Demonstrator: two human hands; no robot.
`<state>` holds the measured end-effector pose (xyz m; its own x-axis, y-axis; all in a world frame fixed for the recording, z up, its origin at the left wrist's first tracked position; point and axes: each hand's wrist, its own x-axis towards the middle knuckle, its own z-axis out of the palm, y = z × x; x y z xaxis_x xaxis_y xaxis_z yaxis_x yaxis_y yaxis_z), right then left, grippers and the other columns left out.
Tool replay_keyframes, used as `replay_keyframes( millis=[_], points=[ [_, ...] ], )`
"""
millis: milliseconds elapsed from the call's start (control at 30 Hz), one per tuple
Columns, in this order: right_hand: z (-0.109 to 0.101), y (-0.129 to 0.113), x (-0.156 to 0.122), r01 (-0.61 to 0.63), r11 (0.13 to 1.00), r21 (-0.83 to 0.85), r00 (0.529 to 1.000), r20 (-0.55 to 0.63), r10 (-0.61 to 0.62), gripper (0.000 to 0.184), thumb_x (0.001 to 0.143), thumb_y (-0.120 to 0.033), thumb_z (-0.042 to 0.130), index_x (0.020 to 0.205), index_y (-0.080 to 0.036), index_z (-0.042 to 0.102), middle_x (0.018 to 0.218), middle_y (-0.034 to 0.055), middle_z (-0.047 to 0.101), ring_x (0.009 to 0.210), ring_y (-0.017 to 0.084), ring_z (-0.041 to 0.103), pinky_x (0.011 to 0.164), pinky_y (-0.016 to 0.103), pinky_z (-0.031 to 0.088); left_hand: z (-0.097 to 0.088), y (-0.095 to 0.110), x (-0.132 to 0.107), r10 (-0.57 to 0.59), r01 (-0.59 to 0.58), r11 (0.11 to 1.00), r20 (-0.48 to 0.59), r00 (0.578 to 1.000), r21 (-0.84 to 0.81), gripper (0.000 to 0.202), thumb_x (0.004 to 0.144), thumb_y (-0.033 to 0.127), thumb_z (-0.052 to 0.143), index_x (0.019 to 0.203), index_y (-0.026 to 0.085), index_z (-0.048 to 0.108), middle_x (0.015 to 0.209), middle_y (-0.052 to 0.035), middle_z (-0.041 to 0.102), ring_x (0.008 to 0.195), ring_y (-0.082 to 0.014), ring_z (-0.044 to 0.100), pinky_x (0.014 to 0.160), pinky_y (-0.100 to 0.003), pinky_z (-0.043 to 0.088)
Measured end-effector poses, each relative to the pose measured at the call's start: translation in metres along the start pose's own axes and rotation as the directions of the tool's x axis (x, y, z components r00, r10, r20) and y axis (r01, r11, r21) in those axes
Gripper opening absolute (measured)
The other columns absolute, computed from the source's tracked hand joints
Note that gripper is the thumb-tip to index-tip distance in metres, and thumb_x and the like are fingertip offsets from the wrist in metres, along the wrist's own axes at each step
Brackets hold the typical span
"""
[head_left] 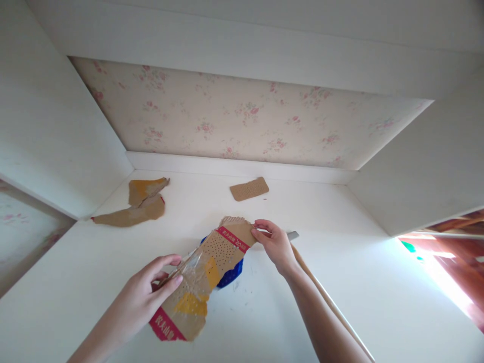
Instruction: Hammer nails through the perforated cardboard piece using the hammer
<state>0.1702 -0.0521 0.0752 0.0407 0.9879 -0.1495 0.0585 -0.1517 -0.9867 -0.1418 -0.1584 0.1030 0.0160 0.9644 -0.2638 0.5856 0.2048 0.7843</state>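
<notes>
Cardboard [224, 252] slants, left hand [153, 283] and right hand [278, 247] pinching

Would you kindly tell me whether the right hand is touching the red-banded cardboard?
Touching: the head view shows the right hand pinching the red-banded cardboard at its upper right edge.

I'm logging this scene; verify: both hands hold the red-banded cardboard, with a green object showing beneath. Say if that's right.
Wrong colour: the head view shows a blue object beneath the red-banded cardboard, not green. The left hand and right hand do hold it.
</notes>
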Motion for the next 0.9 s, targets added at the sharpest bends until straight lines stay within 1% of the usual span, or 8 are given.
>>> replay_keyframes(
  millis=[167, 300, 433, 500, 600, 733, 833, 900],
  points=[
    [-0.001, 0.0, 0.001, 0.016, 1.0, -0.014, 0.999, -0.038, -0.016, 0.029, 0.077, -0.037, 0.072, 0.101, -0.022, 0.066, 0.099, 0.0037, 0.072, 0.085, 0.021, 0.071, 0.073, 0.03, 0.053, 0.004, 0.006, 0.003, 0.199, -0.182, 0.964, -0.071, 0.977, 0.194, 0.036, 0.087, 0.05, 0.058, 0.116, 0.028, 0.061, 0.117, -0.0035, 0.067, 0.093, -0.0202, 0.069, 0.082, -0.028, 0.058],
    [0.001, -0.001, 0.004, 0.029, 0.999, -0.022, 0.998, -0.048, -0.03, 0.027, 0.077, -0.037, 0.072, 0.1, -0.022, 0.067, 0.098, 0.0034, 0.073, 0.084, 0.02, 0.072, 0.072, 0.03, 0.054, 0.006, 0.009, 0.007, 0.258, -0.239, 0.939, -0.049, 0.965, 0.245, 0.033, 0.09, 0.047, 0.054, 0.117, 0.028, 0.06, 0.118, -0.0027, 0.065, 0.086, -0.0167, 0.07, 0.077, -0.025, 0.059],
    [0.005, 0.001, 0.006, 0.039, 0.999, -0.025, 0.997, -0.059, -0.041, 0.026, 0.078, -0.037, 0.071, 0.098, -0.021, 0.067, 0.098, 0.0041, 0.073, 0.083, 0.021, 0.073, 0.072, 0.03, 0.055, 0.008, 0.009, 0.009, 0.303, -0.272, 0.907, -0.051, 0.952, 0.322, 0.03, 0.093, 0.046, 0.052, 0.117, 0.029, 0.057, 0.119, -0.0023, 0.064, 0.09, -0.016, 0.069, 0.078, -0.024, 0.058],
    [0.007, 0.002, 0.006, 0.047, 0.999, -0.024, 0.996, -0.071, -0.048, 0.027, 0.078, -0.038, 0.071, 0.098, -0.021, 0.067, 0.098, 0.0044, 0.074, 0.083, 0.021, 0.073, 0.072, 0.031, 0.055, 0.009, 0.014, 0.01, 0.349, -0.298, 0.879, -0.077, 0.934, 0.373, 0.029, 0.093, 0.045, 0.052, 0.117, 0.029, 0.057, 0.119, -0.0027, 0.063, 0.097, -0.0178, 0.067, 0.083, -0.027, 0.057],
    [0.01, 0.001, 0.008, 0.071, 0.997, -0.017, 0.993, -0.092, -0.072, 0.028, 0.079, -0.04, 0.07, 0.1, -0.022, 0.065, 0.1, 0.0048, 0.074, 0.085, 0.022, 0.073, 0.075, 0.032, 0.055, 0.012, 0.028, 0.01, 0.442, -0.357, 0.821, -0.099, 0.892, 0.445, 0.028, 0.093, 0.043, 0.052, 0.117, 0.029, 0.057, 0.119, -0.0029, 0.063, 0.109, -0.0209, 0.063, 0.095, -0.033, 0.052],
    [0.014, -0.002, 0.012, 0.106, 0.994, 0.001, 0.99, -0.098, -0.105, 0.03, 0.08, -0.041, 0.069, 0.102, -0.022, 0.064, 0.103, 0.0057, 0.073, 0.086, 0.022, 0.072, 0.077, 0.033, 0.056, 0.02, 0.054, 0.012, 0.534, -0.451, 0.759, -0.053, 0.844, 0.469, 0.027, 0.095, 0.039, 0.05, 0.12, 0.03, 0.056, 0.121, -0.0033, 0.062, 0.112, -0.0206, 0.06, 0.098, -0.035, 0.05],
    [0.017, -0.001, 0.014, 0.116, 0.993, 0.01, 0.989, -0.096, -0.115, 0.03, 0.081, -0.042, 0.069, 0.102, -0.022, 0.064, 0.103, 0.0062, 0.073, 0.086, 0.022, 0.072, 0.077, 0.033, 0.056, 0.028, 0.067, 0.021, 0.547, -0.479, 0.741, -0.007, 0.837, 0.471, 0.026, 0.096, 0.036, 0.05, 0.12, 0.028, 0.056, 0.121, -0.0042, 0.061, 0.112, -0.0208, 0.06, 0.097, -0.036, 0.051],
    [0.018, 0.002, 0.014, 0.116, 0.993, 0.014, 0.988, -0.102, -0.114, 0.03, 0.081, -0.043, 0.069, 0.102, -0.021, 0.064, 0.103, 0.0065, 0.073, 0.086, 0.022, 0.072, 0.077, 0.033, 0.056, 0.033, 0.073, 0.029, 0.56, -0.483, 0.727, -0.013, 0.829, 0.488, 0.03, 0.095, 0.035, 0.051, 0.124, 0.026, 0.053, 0.123, -0.0063, 0.06, 0.115, -0.0226, 0.057, 0.099, -0.039, 0.05]
  ],
)
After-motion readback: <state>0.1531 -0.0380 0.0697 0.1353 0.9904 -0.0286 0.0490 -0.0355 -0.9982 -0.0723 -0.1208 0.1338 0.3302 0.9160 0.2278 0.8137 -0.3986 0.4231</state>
